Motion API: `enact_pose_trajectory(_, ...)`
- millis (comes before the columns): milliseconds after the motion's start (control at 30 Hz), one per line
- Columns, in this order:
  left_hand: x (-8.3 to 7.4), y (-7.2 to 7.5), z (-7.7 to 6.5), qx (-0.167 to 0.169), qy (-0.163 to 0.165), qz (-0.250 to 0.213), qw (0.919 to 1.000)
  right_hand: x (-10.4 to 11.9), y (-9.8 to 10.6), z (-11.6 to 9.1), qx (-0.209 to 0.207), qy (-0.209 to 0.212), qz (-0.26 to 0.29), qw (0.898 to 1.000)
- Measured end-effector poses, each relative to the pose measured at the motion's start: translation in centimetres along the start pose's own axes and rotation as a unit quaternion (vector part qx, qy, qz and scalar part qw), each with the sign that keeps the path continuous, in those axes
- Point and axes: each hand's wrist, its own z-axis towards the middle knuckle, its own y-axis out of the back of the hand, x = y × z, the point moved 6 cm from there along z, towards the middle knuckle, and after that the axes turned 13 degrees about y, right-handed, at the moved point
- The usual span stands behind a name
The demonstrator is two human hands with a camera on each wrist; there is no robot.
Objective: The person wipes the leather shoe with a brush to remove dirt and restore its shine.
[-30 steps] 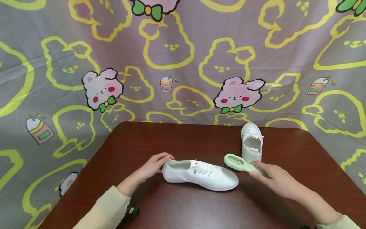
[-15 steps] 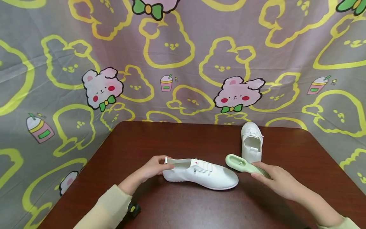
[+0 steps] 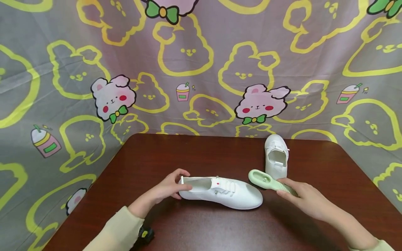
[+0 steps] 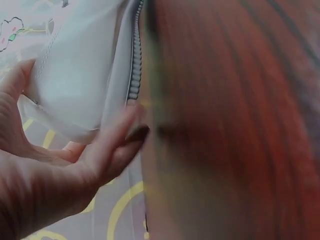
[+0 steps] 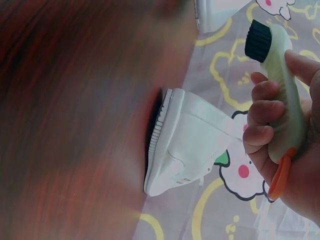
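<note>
A white lace-up sneaker [image 3: 235, 195] lies sideways in the middle of the table, toe to the right. At its heel my left hand [image 3: 171, 186] holds it, thumb at the near edge of the opening and fingers around the back. The left wrist view shows the fingers [image 4: 112, 150] curving around the heel by the ribbed sole. My right hand [image 3: 303, 195] grips a pale green shoe brush [image 3: 262, 179] by its handle, beyond the sneaker's toe. The brush's dark bristles [image 5: 258, 42] and orange hanging loop [image 5: 282, 175] show in the right wrist view.
A second white sneaker [image 3: 276, 157] stands at the back right of the brown table [image 3: 176, 150], toe away from me, close behind the brush. Patterned fabric [image 3: 201, 69] hangs around the table's back and sides.
My left hand has shifted its hold at the heel, the thumb coming to the near side of the opening. The sneaker has turned slightly. The brush has moved a little right.
</note>
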Motion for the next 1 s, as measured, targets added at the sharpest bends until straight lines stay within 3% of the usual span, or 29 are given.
enact_pose_trajectory(167, -1.0, -0.2, -0.4, 0.018, -0.034, -0.016, 0.9991, 0.0, 0.4, -0.2, -0.011, 0.006, -0.004, 1.000)
enact_pose_trajectory(333, -1.6, -0.2, -0.7, 0.028, -0.043, -0.024, 0.9984, 0.0, 0.6, -0.4, -0.016, 0.006, -0.002, 1.000)
enact_pose_trajectory(500, -1.7, -0.3, -0.7, 0.010, -0.051, -0.026, 0.9983, 0.1, 0.7, -0.5, -0.018, 0.003, 0.001, 1.000)
enact_pose_trajectory(667, -1.5, -0.3, -0.8, -0.005, -0.041, -0.029, 0.9987, 0.2, 0.8, -0.6, -0.018, -0.002, 0.004, 1.000)
enact_pose_trajectory(900, -1.2, -0.4, -0.7, 0.007, -0.025, -0.018, 0.9995, 0.1, 0.9, -0.7, -0.021, -0.005, -0.001, 1.000)
enact_pose_trajectory(1000, -1.1, -0.3, -0.5, -0.015, -0.031, -0.032, 0.9989, 0.0, 1.1, -0.7, -0.023, -0.004, -0.006, 1.000)
